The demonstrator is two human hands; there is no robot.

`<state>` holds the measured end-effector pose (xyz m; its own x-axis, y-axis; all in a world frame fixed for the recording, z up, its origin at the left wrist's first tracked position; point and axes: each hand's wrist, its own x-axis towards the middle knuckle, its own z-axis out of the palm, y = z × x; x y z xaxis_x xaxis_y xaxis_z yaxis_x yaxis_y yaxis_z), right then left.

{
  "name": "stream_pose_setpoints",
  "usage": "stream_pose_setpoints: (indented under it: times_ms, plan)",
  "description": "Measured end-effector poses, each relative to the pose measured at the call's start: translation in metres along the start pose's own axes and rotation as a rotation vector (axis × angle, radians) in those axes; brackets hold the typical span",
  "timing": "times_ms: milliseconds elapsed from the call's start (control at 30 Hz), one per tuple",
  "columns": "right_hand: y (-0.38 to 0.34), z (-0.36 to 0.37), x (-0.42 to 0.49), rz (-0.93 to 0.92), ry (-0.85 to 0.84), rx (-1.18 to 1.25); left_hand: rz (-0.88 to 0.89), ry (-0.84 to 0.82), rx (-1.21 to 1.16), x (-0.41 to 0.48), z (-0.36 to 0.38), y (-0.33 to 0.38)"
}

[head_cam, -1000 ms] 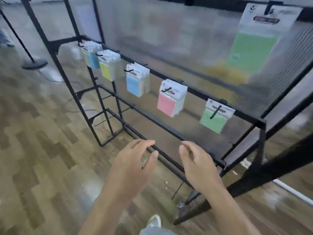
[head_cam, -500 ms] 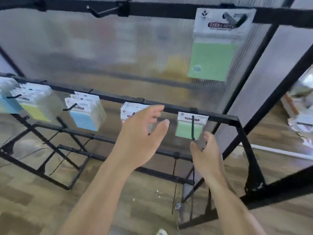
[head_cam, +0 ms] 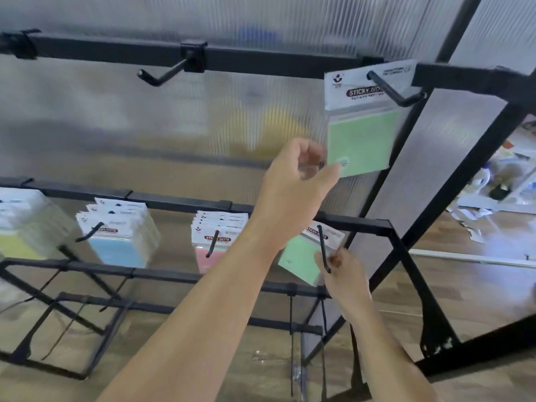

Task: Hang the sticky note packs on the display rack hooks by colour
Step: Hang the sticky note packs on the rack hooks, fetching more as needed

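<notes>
Reaching the left hand up to the bottom corner of the upper green pack, hanging long axis downward from the upper hook just right of and above the curled, blurred fingers; gripping or only nearing, impossible to tell. Pinching the tilted lower green pack with the right hand, below the left, beside the lower hook; judging the left hand nearer the upper green pack.

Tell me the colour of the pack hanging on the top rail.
The pack is light green, seen best in the head view.
</notes>
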<state>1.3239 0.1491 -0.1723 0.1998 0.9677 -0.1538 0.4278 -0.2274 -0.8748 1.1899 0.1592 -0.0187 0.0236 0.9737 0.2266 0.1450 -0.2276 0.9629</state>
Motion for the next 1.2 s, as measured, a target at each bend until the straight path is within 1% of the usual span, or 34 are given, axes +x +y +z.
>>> stream_pose_setpoints:
  times_ms: [100,167,267,400,500,600,767,900,1067,1200]
  plan:
    - [-0.002,0.001,-0.008,0.039,-0.035,0.098,0.007,-0.01,-0.119,0.005,0.001,0.004]
    - [-0.004,-0.001,-0.017,0.054,-0.054,0.196,0.024,-0.017,-0.135,0.007,0.001,0.007]
    - [-0.003,-0.006,-0.031,0.075,-0.089,0.305,0.052,-0.111,-0.119,0.005,0.001,0.013]
    - [-0.006,-0.018,-0.047,0.035,-0.146,0.315,0.062,-0.218,-0.239,-0.002,-0.005,0.02]
    - [-0.012,-0.028,-0.056,0.011,-0.171,0.399,0.112,-0.303,-0.303,-0.009,-0.01,0.025]
    - [-0.02,-0.036,-0.067,-0.029,-0.144,0.467,0.141,-0.371,-0.354,-0.017,-0.013,0.03]
    - [-0.024,-0.04,-0.086,-0.05,-0.144,0.426,0.196,-0.442,-0.443,-0.032,-0.015,0.037]
    - [-0.03,-0.048,-0.107,-0.166,-0.119,0.433,0.229,-0.502,-0.52,-0.042,-0.016,0.042]
    - [-0.031,-0.054,-0.13,-0.263,-0.016,0.472,0.191,-0.553,-0.564,-0.054,-0.02,0.032]
    - [-0.017,-0.058,-0.154,-0.256,0.067,0.529,0.108,-0.597,-0.56,-0.07,-0.018,0.011]
